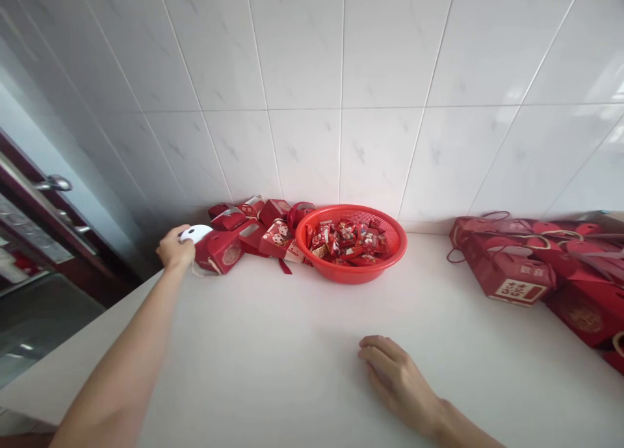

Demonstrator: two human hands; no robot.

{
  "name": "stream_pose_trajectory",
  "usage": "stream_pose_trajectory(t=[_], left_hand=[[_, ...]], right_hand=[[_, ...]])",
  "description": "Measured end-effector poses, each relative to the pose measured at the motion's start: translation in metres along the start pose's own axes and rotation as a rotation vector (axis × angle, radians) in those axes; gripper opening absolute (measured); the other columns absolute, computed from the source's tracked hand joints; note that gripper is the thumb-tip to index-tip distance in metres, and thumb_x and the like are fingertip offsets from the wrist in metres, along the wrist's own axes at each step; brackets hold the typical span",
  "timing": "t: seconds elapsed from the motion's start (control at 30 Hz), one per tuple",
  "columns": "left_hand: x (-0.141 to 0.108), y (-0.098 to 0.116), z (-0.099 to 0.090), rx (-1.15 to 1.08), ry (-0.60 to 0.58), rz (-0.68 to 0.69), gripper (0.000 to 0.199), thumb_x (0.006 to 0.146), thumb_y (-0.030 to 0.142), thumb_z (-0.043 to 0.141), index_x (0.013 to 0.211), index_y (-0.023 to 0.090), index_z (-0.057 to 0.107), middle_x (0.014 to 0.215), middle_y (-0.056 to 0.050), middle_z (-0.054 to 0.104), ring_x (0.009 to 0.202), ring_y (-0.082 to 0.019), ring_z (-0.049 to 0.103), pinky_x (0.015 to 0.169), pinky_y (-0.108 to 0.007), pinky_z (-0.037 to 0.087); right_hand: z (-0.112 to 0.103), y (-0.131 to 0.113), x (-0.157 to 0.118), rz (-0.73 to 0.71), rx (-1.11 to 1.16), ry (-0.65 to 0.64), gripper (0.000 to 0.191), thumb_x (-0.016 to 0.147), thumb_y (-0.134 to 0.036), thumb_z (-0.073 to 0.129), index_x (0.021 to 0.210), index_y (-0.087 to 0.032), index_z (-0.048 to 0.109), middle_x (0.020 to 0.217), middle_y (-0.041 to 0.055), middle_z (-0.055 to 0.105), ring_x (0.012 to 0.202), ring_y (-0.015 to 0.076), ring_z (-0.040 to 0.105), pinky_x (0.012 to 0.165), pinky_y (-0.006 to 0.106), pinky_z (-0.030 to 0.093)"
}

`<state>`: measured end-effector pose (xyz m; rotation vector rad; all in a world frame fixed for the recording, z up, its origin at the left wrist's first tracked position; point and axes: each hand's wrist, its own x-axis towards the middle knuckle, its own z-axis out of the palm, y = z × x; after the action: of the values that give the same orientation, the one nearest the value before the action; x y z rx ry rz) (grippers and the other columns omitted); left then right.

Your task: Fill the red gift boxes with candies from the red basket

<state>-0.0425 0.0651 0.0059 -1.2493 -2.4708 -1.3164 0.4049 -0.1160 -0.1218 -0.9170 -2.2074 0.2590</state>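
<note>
At the far left end of the table, my left hand is closed on the white inner side of a flap of a red gift box. A small slot shows in that rounded flap, and a thin cord hangs at the box's lower edge. My right hand rests on the front of the table, its fingers loosely curled together with nothing seen in them. Beyond it stands a red plastic basket with a meshed wall, heaped with red-wrapped candies.
Several red boxes lie crowded between the held box and the basket, against the tiled wall. More red gift boxes with cord handles are piled at the right. The white table ends at the left, near a door handle.
</note>
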Motion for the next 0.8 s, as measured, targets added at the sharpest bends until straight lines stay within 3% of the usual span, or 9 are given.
stream_pose_trajectory(t=[0.13,0.23,0.3,0.47,0.57,0.63,0.7,0.8], left_hand=[[-0.011,0.019,-0.01,-0.195,0.004,-0.026,0.048,0.084,0.01,0.051,0.13,0.011,0.063,0.126,-0.006,0.071,0.106,-0.02,0.067,0.094,-0.028,0.052],[-0.034,0.046,-0.021,-0.474,-0.076,0.075,0.044,0.08,0.016,0.057,0.123,0.014,0.068,0.122,-0.003,0.073,0.109,-0.022,0.066,0.099,-0.031,0.051],[-0.057,0.066,-0.028,-0.561,-0.244,0.201,0.038,0.077,0.019,0.059,0.113,0.016,0.072,0.12,-0.002,0.074,0.11,-0.023,0.065,0.102,-0.034,0.05],[-0.13,0.107,-0.029,-0.584,-0.651,0.707,0.023,0.084,0.03,0.061,0.099,0.024,0.078,0.109,-0.002,0.077,0.109,-0.024,0.067,0.101,-0.034,0.05],[-0.169,0.126,-0.016,-0.686,-0.784,0.947,0.024,0.094,0.029,0.054,0.095,0.024,0.077,0.104,-0.005,0.076,0.102,-0.021,0.069,0.095,-0.033,0.053],[-0.188,0.136,-0.006,-0.73,-0.825,1.034,0.027,0.096,0.025,0.05,0.091,0.024,0.076,0.103,-0.006,0.074,0.1,-0.02,0.069,0.091,-0.032,0.055],[-0.201,0.144,0.003,-0.758,-0.869,1.06,0.028,0.097,0.021,0.048,0.092,0.023,0.076,0.102,-0.006,0.073,0.098,-0.019,0.069,0.089,-0.032,0.056],[-0.212,0.152,0.014,-0.784,-0.957,1.026,0.029,0.096,0.018,0.048,0.099,0.023,0.076,0.102,-0.007,0.073,0.096,-0.019,0.069,0.088,-0.033,0.056]], right_hand=[[0.0,0.0,0.002,0.034,0.015,0.007,0.026,0.089,-0.006,0.041,0.101,-0.021,0.058,0.102,0.0098,0.068,0.089,0.0201,0.068,0.076,0.035,0.059],[0.0,0.001,0.004,0.054,0.019,0.002,0.024,0.089,-0.007,0.042,0.1,-0.021,0.059,0.103,0.0104,0.068,0.089,0.0198,0.069,0.076,0.034,0.06],[-0.001,0.002,0.006,0.058,0.023,0.011,0.023,0.091,-0.008,0.042,0.101,-0.021,0.058,0.104,0.0112,0.068,0.09,0.0197,0.069,0.077,0.034,0.06],[-0.017,0.002,0.022,0.054,0.048,0.162,0.024,0.095,-0.011,0.043,0.11,-0.022,0.058,0.111,0.0123,0.066,0.097,0.0182,0.069,0.082,0.03,0.059],[-0.039,-0.004,0.043,0.017,0.035,0.304,0.027,0.096,-0.009,0.044,0.115,-0.022,0.057,0.113,0.0113,0.066,0.103,0.0173,0.067,0.085,0.029,0.056],[-0.056,-0.01,0.059,-0.035,0.02,0.37,0.027,0.095,-0.008,0.044,0.115,-0.022,0.057,0.11,0.0103,0.066,0.102,0.017,0.066,0.084,0.029,0.055],[-0.072,-0.017,0.075,-0.092,0.009,0.341,0.024,0.095,-0.009,0.043,0.109,-0.021,0.059,0.102,0.0091,0.067,0.092,0.0163,0.066,0.079,0.028,0.054],[-0.091,-0.024,0.095,-0.083,-0.055,0.091,0.023,0.092,-0.008,0.044,0.099,-0.019,0.063,0.086,0.0051,0.067,0.071,0.0138,0.059,0.064,0.025,0.047]])
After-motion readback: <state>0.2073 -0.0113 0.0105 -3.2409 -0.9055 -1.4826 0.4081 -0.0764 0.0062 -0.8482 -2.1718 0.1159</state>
